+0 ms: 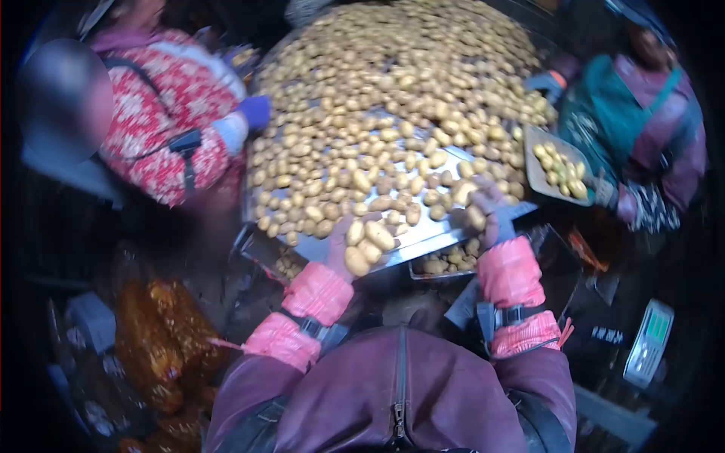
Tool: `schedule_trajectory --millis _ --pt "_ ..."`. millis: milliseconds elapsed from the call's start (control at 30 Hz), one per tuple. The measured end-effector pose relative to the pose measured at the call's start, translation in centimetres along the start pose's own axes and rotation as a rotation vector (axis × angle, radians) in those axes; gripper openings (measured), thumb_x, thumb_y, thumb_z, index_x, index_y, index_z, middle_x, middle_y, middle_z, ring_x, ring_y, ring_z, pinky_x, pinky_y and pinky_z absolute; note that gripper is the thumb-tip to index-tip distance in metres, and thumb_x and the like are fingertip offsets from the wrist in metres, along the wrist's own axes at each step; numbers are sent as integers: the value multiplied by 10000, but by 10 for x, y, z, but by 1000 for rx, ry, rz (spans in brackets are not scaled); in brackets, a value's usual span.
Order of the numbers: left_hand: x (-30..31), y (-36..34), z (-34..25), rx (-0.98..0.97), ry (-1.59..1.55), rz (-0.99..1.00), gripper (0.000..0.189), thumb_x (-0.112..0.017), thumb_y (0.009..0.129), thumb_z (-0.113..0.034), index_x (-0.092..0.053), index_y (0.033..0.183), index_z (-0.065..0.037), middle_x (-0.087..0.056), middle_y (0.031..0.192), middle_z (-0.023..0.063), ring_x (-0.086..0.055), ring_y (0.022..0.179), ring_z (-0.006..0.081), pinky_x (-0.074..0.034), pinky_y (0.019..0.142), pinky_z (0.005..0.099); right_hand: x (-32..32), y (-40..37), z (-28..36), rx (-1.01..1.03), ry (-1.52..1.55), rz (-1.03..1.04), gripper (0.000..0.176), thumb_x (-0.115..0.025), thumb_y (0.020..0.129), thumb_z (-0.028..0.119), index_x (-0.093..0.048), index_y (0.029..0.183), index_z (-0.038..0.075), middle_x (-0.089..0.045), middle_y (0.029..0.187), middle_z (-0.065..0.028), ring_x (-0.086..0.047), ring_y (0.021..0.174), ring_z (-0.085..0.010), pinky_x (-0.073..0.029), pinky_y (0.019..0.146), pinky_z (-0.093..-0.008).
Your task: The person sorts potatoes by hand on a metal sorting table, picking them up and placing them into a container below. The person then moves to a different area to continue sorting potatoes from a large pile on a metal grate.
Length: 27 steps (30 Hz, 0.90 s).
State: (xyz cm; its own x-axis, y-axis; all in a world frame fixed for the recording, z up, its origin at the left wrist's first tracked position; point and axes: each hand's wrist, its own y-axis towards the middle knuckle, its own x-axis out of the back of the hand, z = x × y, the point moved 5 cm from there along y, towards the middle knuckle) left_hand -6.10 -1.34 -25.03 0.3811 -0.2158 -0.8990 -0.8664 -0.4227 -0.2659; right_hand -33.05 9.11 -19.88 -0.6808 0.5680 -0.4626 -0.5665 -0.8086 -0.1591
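Several yellow potatoes (370, 246) rest in my left hand (339, 245), its fingers curled under them at the table's near edge. My right hand (496, 213), in a purplish glove, closes on a potato (476, 218) at the near right of the pile. Some of its fingers are blurred. Between my hands, a bare strip of the metal table (430, 232) shows. Loose potatoes (393, 83) of mixed sizes cover most of the tabletop.
A tray of potatoes (445, 263) sits below the near edge. On the right, a person in a green apron (596, 106) holds a scoop-like tub (536, 170) of potatoes. Another person's purple glove (255, 112) is at the left. Orange sacks (162, 340) and a scale (649, 343) stand lower down.
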Motion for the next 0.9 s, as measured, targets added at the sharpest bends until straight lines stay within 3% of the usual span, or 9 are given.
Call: schedule_trajectory --millis 67,167,200,300,433,567,667,800,900 --pt "-22 -6 26 111 -75 116 813 -513 959 -664 -454 1491 -53 -545 1406 257 -583 1229 477 -562 753 489 27 -42 -16 -104 -115 145 453 -702 917 133 -561 1332 21 -648 1194 -134 -677 1001 -230 -580 865 -378" --pt "-36 -4 77 293 -48 87 729 -467 1019 -584 -431 1521 -57 -553 1380 284 -612 1167 458 -575 809 586 47 -116 -45 -208 -6 201 504 -756 887 202 -594 1331 27 -662 1186 -87 -654 1062 -183 -528 940 -312" --pt "-21 0 100 398 -102 53 712 -469 1021 -570 -446 1508 -51 -562 1372 272 -618 1166 436 -580 821 571 53 -140 -49 -273 17 164 504 -755 884 196 -592 1333 33 -670 1170 -82 -658 1062 -173 -536 926 -306" --pt "-32 7 163 612 -51 -34 645 -472 1031 -524 -505 1450 -35 -614 1331 177 -659 1094 316 -597 814 477 95 -184 -63 -353 65 69 485 -723 926 257 -592 1343 46 -654 991 -35 -631 780 -104 -516 631 -240" --pt "-61 21 216 832 134 -37 550 -510 1023 -519 -563 1364 -91 -651 1218 94 -664 972 231 -559 789 389 131 -224 -32 -370 -23 -25 491 -690 952 323 -594 1349 52 -633 916 -5 -546 658 -61 -454 548 -216" --pt "-97 57 269 1120 -169 115 572 -524 1032 -500 -528 1416 -76 -639 1177 47 -625 896 156 -588 766 371 184 -252 -5 -284 -96 -172 511 -644 975 383 -596 1366 57 -648 977 4 -544 717 -40 -438 561 -203" --pt "-142 66 305 930 469 169 545 -507 1054 -462 -514 1434 -72 -628 1275 77 -664 1007 191 -608 883 460 228 -267 9 -217 -146 -243 541 -619 1000 430 -562 1411 82 -664 1118 -31 -619 860 -96 -484 587 -244" --pt "-130 76 341 966 413 163 527 -542 1045 -442 -482 1469 -135 -599 1333 120 -650 1132 274 -586 935 542 292 -256 -44 -202 -280 -480 561 -579 1011 466 -547 1439 104 -654 1200 -56 -642 946 -156 -563 654 -310" --pt "-105 79 317 791 735 -60 545 -567 1034 -453 -479 1481 -155 -601 1327 116 -647 1137 282 -588 937 523 306 -254 -71 -361 -183 -661 532 -620 998 423 -560 1423 109 -654 1176 -54 -638 932 -175 -611 701 -359"
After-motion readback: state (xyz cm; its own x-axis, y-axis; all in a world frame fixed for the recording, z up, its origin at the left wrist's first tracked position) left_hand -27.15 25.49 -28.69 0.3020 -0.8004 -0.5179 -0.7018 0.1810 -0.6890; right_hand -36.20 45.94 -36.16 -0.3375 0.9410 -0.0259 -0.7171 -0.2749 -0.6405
